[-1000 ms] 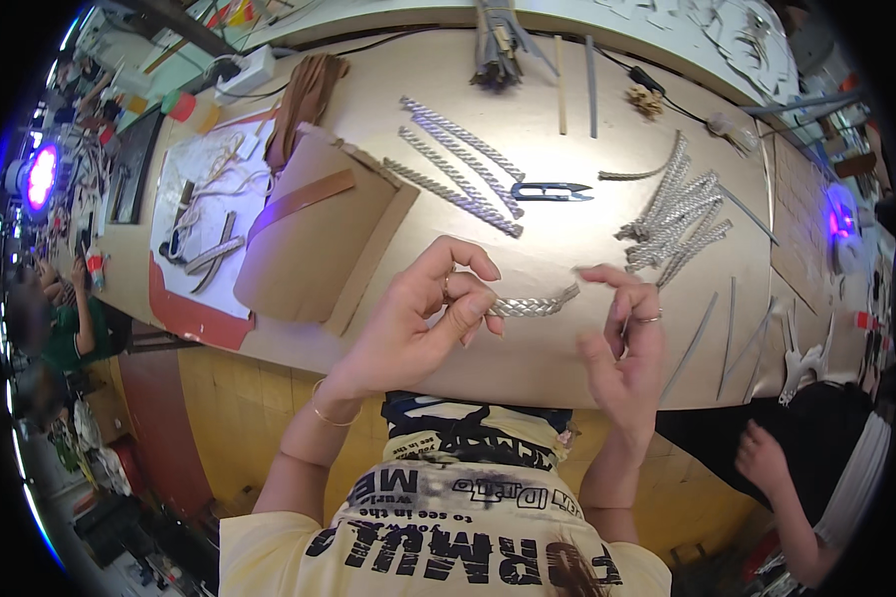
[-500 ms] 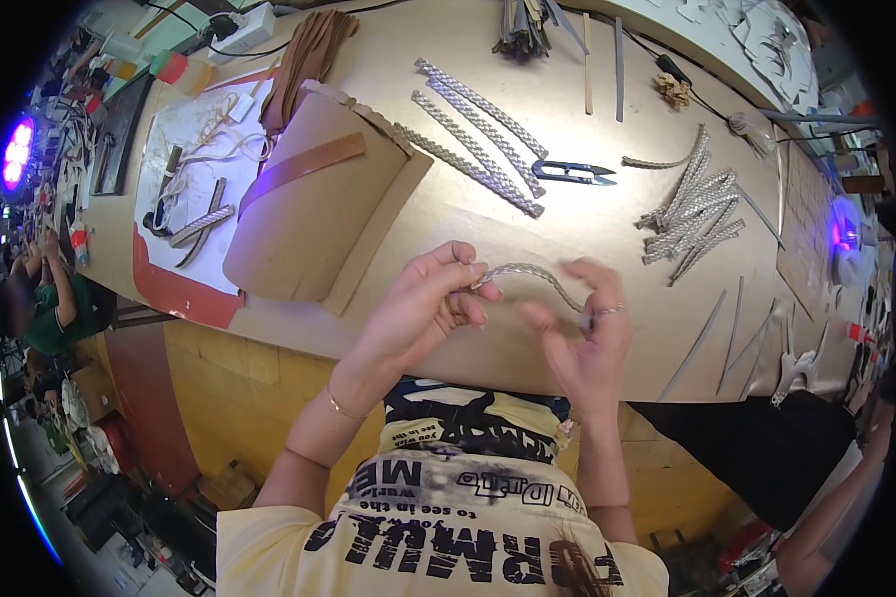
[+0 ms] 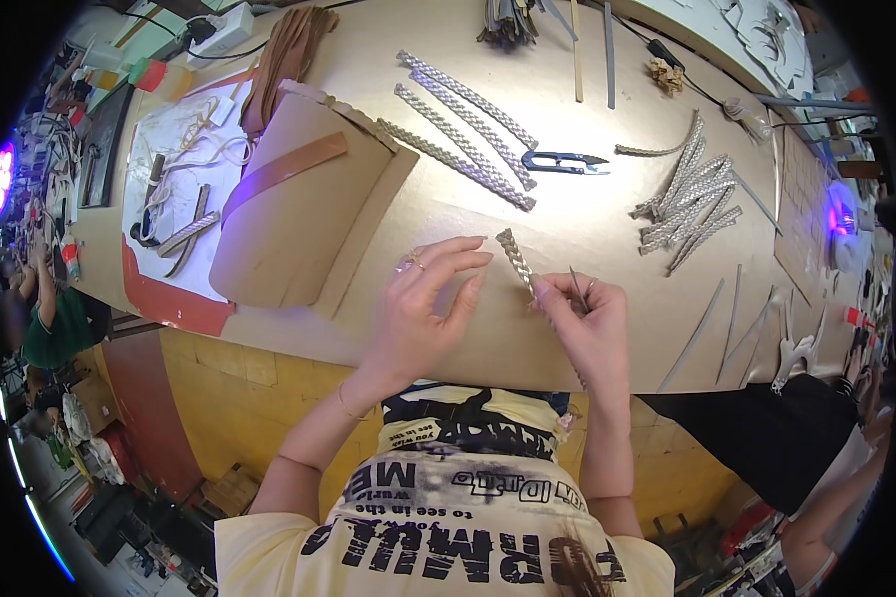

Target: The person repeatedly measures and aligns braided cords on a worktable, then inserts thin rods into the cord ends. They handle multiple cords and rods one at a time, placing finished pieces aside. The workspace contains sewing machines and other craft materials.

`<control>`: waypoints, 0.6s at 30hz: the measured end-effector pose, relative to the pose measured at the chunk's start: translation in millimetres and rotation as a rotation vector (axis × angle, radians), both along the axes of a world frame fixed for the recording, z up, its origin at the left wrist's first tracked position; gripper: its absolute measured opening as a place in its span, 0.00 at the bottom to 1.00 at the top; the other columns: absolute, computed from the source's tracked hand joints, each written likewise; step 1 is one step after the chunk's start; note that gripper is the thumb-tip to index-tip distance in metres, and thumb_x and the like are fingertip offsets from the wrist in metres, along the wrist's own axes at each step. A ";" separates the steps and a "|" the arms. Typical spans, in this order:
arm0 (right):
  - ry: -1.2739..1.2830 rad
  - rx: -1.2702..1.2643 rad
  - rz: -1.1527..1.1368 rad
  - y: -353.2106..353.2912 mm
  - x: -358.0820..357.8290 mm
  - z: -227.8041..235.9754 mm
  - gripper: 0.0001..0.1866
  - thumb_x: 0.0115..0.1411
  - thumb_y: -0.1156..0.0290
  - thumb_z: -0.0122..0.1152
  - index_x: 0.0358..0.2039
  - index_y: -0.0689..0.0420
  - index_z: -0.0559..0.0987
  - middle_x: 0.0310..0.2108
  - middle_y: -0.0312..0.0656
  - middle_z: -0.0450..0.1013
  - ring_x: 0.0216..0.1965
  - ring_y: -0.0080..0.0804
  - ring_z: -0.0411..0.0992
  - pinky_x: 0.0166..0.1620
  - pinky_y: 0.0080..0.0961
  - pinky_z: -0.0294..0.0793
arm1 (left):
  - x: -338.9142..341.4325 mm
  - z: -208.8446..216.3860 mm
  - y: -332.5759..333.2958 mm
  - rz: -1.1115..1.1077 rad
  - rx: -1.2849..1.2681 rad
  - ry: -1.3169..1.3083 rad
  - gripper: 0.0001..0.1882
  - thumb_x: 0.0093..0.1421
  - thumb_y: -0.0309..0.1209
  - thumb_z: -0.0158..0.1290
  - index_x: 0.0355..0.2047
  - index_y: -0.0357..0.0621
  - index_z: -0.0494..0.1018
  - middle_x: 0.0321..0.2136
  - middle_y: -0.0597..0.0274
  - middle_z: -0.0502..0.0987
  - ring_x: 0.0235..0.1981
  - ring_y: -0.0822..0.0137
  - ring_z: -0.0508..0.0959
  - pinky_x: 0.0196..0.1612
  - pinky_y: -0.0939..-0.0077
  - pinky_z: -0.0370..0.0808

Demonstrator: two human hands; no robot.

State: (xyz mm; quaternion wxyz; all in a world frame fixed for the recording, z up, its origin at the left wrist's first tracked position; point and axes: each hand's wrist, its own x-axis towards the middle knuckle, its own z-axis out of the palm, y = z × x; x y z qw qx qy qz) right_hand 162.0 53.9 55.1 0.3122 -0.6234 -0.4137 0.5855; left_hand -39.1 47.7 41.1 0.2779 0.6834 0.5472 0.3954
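Observation:
Between finger and thumb, my right hand [image 3: 589, 323] grips a short braided strap [image 3: 516, 259], silvery beige, whose upper end sticks out toward the far left. A thin pointed piece also shows by those fingers; I cannot make out what it is. My left hand [image 3: 430, 303] is just left of the strap, fingers apart and holding nothing. Beyond the hands lie several longer braided straps [image 3: 458, 129] side by side, with dark thread snips [image 3: 565, 162] touching their right ends. To the right is a loose pile of shorter braided straps [image 3: 689, 204].
At left, a curved tan board [image 3: 299, 214] with a brown strip [image 3: 287, 174] rests by a white sheet [image 3: 184, 129] holding cords and tools. Brown leather strips [image 3: 287, 60] lie behind it. Thin grey strips [image 3: 692, 333] lie at the near right, where another person stands.
My left hand has let go of the braided strap and drawn slightly left, fingers opening. My right hand now holds it alone, its end pointing away from me. The view has shifted slightly.

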 end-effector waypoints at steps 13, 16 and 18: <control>-0.672 0.151 0.263 15.2 2.4 -8.1 0.08 0.58 0.68 0.62 0.31 0.58 0.85 0.17 0.44 0.76 0.21 0.40 0.76 0.30 0.35 0.73 | 19.5 -37.9 6.2 0.087 0.176 0.378 0.18 0.58 0.33 0.61 0.49 0.45 0.76 0.58 0.57 0.72 0.59 0.56 0.71 0.59 0.57 0.64; -0.731 0.201 0.330 16.9 0.8 -6.7 0.10 0.58 0.67 0.64 0.35 0.60 0.84 0.20 0.45 0.77 0.19 0.37 0.73 0.29 0.33 0.71 | 14.5 -43.8 -2.8 -0.184 0.184 0.517 0.21 0.59 0.35 0.60 0.52 0.46 0.75 0.61 0.55 0.69 0.62 0.56 0.69 0.61 0.56 0.64; -0.781 0.265 0.301 17.5 2.1 -1.7 0.13 0.59 0.65 0.64 0.39 0.60 0.83 0.27 0.46 0.78 0.23 0.36 0.74 0.31 0.33 0.71 | 16.5 -47.6 -8.1 -0.264 0.086 0.507 0.22 0.61 0.36 0.58 0.55 0.46 0.74 0.63 0.54 0.67 0.64 0.56 0.66 0.64 0.54 0.62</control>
